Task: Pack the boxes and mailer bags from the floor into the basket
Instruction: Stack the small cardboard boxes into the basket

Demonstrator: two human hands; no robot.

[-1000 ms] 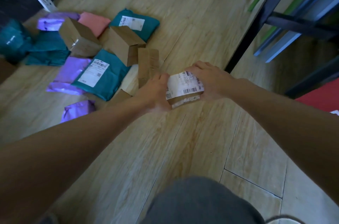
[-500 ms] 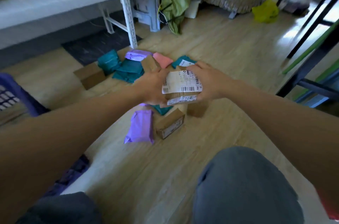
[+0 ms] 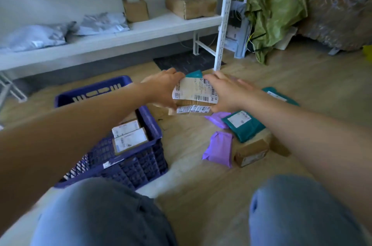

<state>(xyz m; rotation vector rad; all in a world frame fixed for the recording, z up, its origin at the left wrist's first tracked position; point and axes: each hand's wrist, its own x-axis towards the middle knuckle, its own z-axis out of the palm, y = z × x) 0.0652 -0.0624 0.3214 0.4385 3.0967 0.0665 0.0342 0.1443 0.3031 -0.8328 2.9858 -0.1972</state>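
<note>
Label: I read "P6" by a barcode on the box (image 3: 194,95) sticker, rest too blurry | left hand (image 3: 163,89): fingers curled round its left end, gripping | right hand (image 3: 228,92): thumb under, fingers stretched over right end, gripping | box: held up just right of the blue basket (image 3: 153,125)

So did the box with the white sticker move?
Yes. The labelled box, held by the left hand and right hand, has gone left, away from the purple mailer bag and closer to the blue basket.
</note>
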